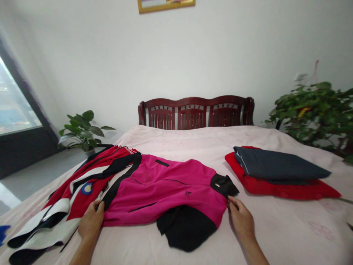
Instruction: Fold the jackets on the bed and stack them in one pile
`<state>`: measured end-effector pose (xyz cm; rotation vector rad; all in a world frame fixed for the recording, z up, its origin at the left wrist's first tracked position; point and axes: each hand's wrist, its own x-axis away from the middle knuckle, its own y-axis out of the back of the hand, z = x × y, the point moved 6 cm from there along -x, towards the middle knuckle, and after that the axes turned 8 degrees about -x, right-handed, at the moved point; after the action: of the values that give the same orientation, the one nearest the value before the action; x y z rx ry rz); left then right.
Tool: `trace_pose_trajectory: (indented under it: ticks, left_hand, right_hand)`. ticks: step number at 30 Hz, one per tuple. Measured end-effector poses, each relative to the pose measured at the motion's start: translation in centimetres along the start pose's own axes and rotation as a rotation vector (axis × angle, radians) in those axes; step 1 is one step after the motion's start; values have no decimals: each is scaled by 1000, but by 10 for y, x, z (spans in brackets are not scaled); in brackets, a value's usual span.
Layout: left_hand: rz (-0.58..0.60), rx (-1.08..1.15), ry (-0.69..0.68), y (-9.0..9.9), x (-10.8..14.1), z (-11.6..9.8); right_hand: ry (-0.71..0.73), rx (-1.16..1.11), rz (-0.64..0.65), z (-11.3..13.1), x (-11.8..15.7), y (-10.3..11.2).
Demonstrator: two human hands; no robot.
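Note:
A magenta jacket with black collar, hem and sleeve lies spread sideways across the bed, its collar to the right. My left hand is closed on the black hem at its near corner. At the other end, my right hand pinches the jacket's edge just below the collar. The near black sleeve is folded over toward me on the sheet. Just left of the hem, partly under the jacket, lie red, white and black garments in a loose pile.
Folded clothes, a dark blue one on top of a red one, lie on the right of the pink bedsheet. A dark wooden headboard stands at the back. Potted plants flank the bed.

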<state>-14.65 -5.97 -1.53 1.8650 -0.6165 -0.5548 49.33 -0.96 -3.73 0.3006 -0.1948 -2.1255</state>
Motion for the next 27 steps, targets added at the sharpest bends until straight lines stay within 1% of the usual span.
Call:
trace_pose_trajectory:
  ticks: [3, 11, 16, 22, 27]
  left_hand:
    - [-4, -5, -3, 1, 1, -1]
    - [31, -3, 9, -1, -1, 0]
    - [51, 11, 8, -1, 0, 0]
    - [22, -5, -3, -1, -1, 1]
    - [21, -5, 4, -3, -3, 3]
  right_hand:
    - [18, -16, -5, 0, 0, 0]
    - [-2, -30, -3, -6, -1, -1]
    - [10, -24, 2, -4, -1, 0]
    - [7, -16, 7, 2, 2, 1]
    - [-5, -25, 9, 0, 1, 1]
